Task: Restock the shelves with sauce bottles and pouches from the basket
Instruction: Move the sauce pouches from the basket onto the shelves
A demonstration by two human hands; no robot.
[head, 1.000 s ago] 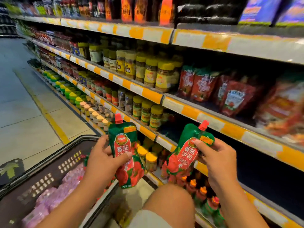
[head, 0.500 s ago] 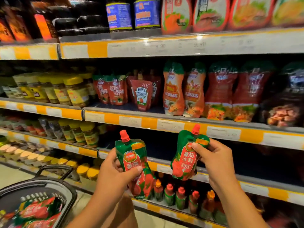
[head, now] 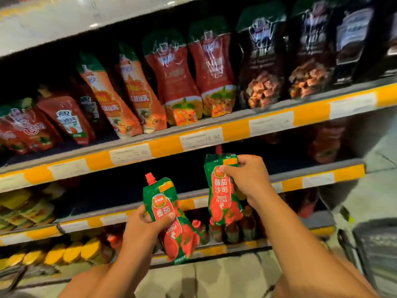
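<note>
My right hand [head: 247,179] pinches the top of a green and red soft plastic ketchup pouch with a red screw cap [head: 222,190], thumb on the front label, so the pouch hangs straight and ready to stand. My left hand [head: 144,229] wraps around the middle of a second pouch of the same kind [head: 169,220], which leans to the right. Just behind the right grip is the dark gap of the yellow-edged metal shelf [head: 318,177]; I judge both pouches go there. Above the grips stand other red sauce pouches [head: 171,78]. Far to the right of my grip, a dark basket [head: 378,250] waits.
</note>
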